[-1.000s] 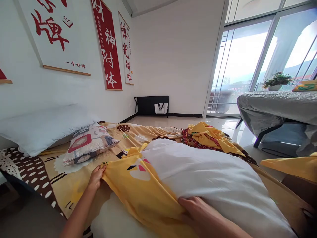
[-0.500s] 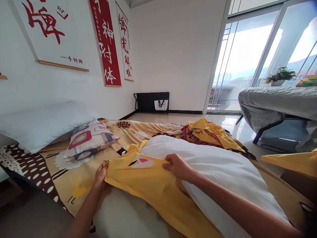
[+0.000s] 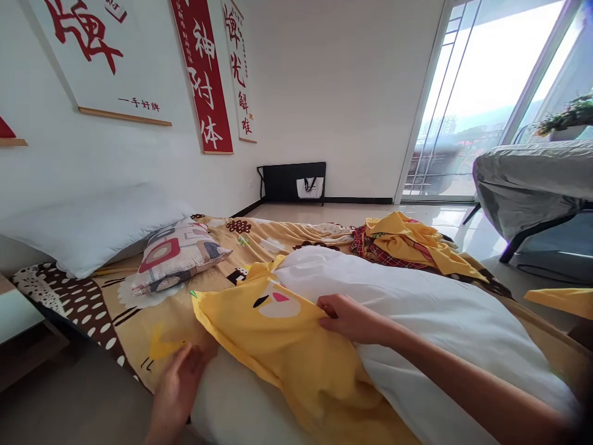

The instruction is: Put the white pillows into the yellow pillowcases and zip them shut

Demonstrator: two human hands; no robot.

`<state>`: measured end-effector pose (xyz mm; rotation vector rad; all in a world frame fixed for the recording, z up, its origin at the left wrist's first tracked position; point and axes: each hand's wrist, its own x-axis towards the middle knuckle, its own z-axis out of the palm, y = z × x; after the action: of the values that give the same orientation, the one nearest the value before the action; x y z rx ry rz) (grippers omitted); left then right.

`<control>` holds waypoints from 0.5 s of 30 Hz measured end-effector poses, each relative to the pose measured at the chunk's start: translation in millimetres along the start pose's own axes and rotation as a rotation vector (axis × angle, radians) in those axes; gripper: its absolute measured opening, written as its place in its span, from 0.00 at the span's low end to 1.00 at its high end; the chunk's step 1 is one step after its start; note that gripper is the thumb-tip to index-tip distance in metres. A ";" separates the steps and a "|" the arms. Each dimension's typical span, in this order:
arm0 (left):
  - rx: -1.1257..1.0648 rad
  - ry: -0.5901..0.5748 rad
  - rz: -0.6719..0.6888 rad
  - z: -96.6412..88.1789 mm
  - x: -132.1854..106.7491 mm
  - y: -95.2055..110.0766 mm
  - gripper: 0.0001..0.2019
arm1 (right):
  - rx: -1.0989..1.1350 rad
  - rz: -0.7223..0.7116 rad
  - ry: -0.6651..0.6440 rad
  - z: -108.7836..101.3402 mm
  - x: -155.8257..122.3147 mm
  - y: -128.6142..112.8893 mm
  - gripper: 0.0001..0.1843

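Observation:
A yellow fabric cover (image 3: 287, 346) with a printed cartoon face lies across the bed, over puffy white bedding (image 3: 417, 315). My right hand (image 3: 345, 318) pinches the cover's edge beside the printed face, over the white bedding. Lower on the near left, my left hand (image 3: 180, 374) is off the cover, fingers apart and somewhat bent, close to the white bedding's left side. The cover's left corner, with a small green mark, stands up slightly. How far the cover reaches around the bedding cannot be seen.
A patchwork cushion (image 3: 178, 253) and a long white pillow (image 3: 88, 228) lie by the wall. Crumpled yellow cloth (image 3: 407, 241) rests at the bed's far right. A grey-covered table (image 3: 537, 179) stands right; a cabinet (image 3: 23, 327) is at left. Yellow fabric (image 3: 560, 300) juts in at right.
My left hand has let go of the cover's left corner and moved down toward me. My right hand still holds the edge. The view has shifted slightly left.

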<state>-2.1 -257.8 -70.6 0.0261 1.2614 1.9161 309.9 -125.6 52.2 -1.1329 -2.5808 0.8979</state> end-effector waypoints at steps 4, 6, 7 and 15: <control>0.221 -0.409 -0.341 19.3 -46.4 -34.1 0.08 | 0.331 0.063 -0.112 2.5 10.0 -8.5 0.11; 0.234 -0.494 -0.320 38.3 -52.6 -42.0 0.15 | 0.264 0.069 -0.057 4.1 14.2 -12.9 0.12; 0.244 -0.478 -0.307 47.1 -51.1 -43.5 0.17 | 0.198 0.063 -0.013 4.4 15.6 -13.9 0.12; 0.176 -0.251 -0.262 83.5 -19.7 -46.1 0.13 | -0.431 0.007 0.173 3.8 13.6 1.3 0.06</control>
<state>75.1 -200.0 -56.8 0.1782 1.1950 1.5235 299.8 -116.9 47.4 -1.2548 -2.6927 0.2279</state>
